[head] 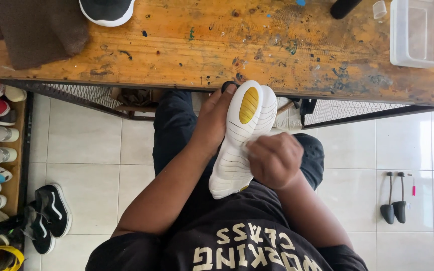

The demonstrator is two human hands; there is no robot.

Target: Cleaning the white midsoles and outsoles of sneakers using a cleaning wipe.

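Two hands, left hand (216,120) and right hand (275,159), on white-soled shoe (239,140)

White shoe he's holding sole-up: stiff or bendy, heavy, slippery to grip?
The white shoe is probably bendy: its sole is cut by many cross grooves. It is likely light, since the left hand props it at one side while the right hand works on the sole. The grooved tread probably isn't slippery.
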